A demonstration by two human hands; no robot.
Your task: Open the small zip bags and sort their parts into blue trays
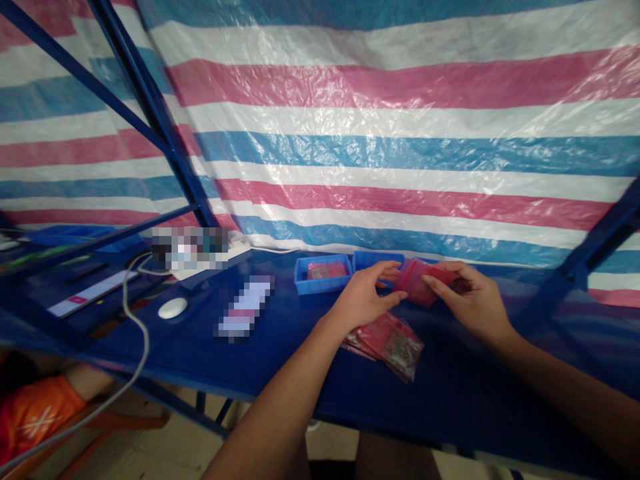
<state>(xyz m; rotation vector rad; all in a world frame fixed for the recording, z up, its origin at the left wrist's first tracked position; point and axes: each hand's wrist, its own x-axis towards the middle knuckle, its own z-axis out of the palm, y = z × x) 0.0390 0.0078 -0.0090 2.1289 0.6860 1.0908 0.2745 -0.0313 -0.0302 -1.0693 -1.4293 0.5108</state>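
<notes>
My left hand (363,297) and my right hand (473,300) are closed together on a small red translucent bag (417,283), held just above the blue table (200,347). The left fingers pinch its left edge, the right fingers grip its right side. Below my hands a pile of similar red bags (393,343) lies flat on the table. Just behind my left hand stand two small blue bins; the left bin (323,273) has reddish bags in it, the other bin (375,259) is partly hidden by my fingers.
A striped pink, white and blue tarp (400,133) hangs behind the table. A white mouse (173,308), a white cable (137,333) and a power strip (200,263) lie at left. Blue frame bars (150,100) slant at left. A person in orange (35,410) sits low left.
</notes>
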